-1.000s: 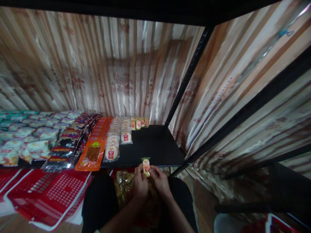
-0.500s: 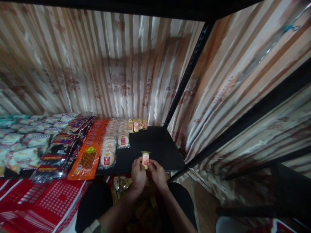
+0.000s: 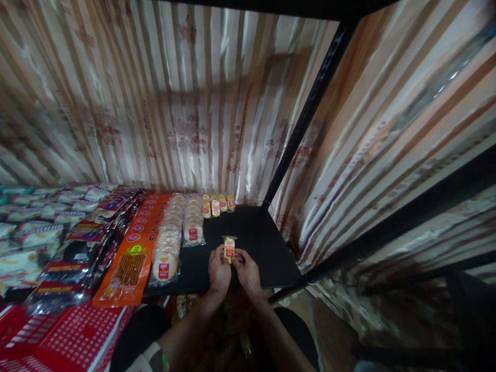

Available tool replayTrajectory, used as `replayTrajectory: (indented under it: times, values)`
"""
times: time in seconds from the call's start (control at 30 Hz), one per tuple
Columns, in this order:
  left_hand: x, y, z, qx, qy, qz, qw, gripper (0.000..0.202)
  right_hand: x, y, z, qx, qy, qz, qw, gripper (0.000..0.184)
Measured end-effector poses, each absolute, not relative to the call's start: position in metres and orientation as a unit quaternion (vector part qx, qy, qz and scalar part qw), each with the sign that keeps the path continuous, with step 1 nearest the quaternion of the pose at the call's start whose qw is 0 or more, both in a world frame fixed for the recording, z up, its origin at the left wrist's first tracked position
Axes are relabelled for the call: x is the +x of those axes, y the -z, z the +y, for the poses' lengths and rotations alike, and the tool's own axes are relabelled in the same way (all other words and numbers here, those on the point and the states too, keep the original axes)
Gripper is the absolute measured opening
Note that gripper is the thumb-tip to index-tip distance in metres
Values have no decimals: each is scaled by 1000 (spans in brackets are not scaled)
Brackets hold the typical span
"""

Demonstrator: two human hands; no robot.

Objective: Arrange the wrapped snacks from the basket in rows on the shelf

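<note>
Both hands pinch one small yellow and red snack packet (image 3: 229,247) over the black shelf (image 3: 259,248). My left hand (image 3: 218,272) grips its lower left edge. My right hand (image 3: 246,272) grips its lower right edge. The packet stands upright above the shelf's bare part. A short row of like small packets (image 3: 218,204) lies at the back of the shelf. Two rows of round biscuit packs (image 3: 176,232) lie just left of my hands.
Orange snack bags (image 3: 132,253), dark bags (image 3: 81,253) and white-green bags (image 3: 27,227) fill the shelf's left side. A black upright post (image 3: 306,111) stands at the back right corner. Striped shiny sheeting (image 3: 155,103) lines the walls. Red bags (image 3: 70,336) lie lower left.
Both hands have carried the small packet forward, from below the shelf's front edge to over its bare black surface. The view has tilted up a little.
</note>
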State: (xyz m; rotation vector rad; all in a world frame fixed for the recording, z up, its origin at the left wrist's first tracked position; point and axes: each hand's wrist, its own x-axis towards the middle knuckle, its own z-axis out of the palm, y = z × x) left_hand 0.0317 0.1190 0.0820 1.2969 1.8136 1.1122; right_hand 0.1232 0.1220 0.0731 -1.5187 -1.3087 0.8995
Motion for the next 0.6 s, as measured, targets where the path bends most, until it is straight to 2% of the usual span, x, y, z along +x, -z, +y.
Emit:
replayTrajectory:
  times: [0.27,0.47,0.6]
  values:
    - [34,-85,146,477,-415,697,337,31,120,-78,152,-632,-344,-536,442,21]
    - [34,-97,166,496,-396,703,320,30,119,-83,176,-681,-309,-529,401,26]
    - [35,-105,180,496,-374,720,310,31,119,-78,194,-685,-304,-523,405,29]
